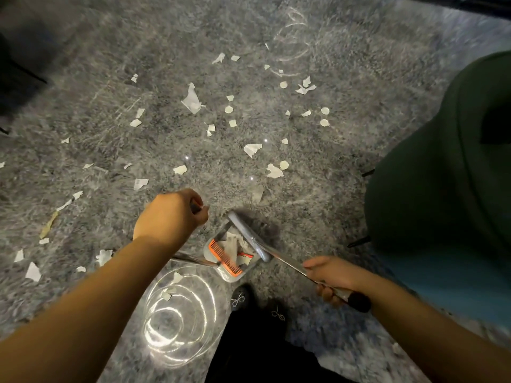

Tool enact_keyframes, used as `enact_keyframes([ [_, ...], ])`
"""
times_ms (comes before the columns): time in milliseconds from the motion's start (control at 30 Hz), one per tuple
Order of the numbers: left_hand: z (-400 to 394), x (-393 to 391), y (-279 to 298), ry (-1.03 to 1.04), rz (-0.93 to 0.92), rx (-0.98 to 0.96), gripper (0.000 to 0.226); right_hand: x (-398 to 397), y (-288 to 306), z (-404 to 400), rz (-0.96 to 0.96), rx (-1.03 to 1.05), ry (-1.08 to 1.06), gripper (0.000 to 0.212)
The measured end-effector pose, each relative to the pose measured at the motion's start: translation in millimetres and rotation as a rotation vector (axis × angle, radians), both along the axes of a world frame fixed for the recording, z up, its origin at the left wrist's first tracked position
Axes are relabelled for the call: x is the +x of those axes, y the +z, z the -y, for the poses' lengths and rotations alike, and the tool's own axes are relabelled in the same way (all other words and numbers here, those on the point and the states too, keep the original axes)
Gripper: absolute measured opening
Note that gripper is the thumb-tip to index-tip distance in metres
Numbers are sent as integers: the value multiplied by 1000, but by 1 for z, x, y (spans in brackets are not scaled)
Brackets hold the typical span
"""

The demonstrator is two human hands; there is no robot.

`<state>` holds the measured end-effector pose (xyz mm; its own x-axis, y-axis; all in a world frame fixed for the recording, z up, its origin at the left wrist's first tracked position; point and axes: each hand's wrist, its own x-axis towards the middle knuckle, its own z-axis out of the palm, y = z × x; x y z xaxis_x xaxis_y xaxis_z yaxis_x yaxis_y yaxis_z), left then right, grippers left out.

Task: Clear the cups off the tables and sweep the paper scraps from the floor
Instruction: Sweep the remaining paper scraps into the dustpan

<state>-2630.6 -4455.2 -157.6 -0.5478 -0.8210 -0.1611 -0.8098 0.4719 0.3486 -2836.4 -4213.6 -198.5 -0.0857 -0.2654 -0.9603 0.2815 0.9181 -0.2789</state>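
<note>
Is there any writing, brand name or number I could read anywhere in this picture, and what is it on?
None can be read.
dustpan: no label shows, only its orange comb teeth.
broom: bare metal and grey plastic, no brand visible.
paper scraps: look blank; too blurred to be sure.
dark shoes: a sparkly bow ornament, not lettering.

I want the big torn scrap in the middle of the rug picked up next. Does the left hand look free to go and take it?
Probably not yet: the left hand is gripping the dustpan handle. The rug between it and the big scrap is open, with only small scraps lying there.
</note>
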Motion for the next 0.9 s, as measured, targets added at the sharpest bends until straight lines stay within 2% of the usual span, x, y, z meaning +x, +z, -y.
enact_keyframes([
  [100, 15, -1, 4, 7, -19, 35, 14, -4, 12, 15, -25, -48, -58, 29],
  [333, 49, -14, 17, -8, -86, -25, 14, -27, 23, 51, -153, -138, -252, 35],
  [567, 86, -47, 23, 6, -113, -43, 15, -83, 19, 83, -246, -197, -357, 33],
  [900, 171, -144, 8, 1, 12, 11, 13, -233, -7, 164, -292, -124, -140, 34],
])
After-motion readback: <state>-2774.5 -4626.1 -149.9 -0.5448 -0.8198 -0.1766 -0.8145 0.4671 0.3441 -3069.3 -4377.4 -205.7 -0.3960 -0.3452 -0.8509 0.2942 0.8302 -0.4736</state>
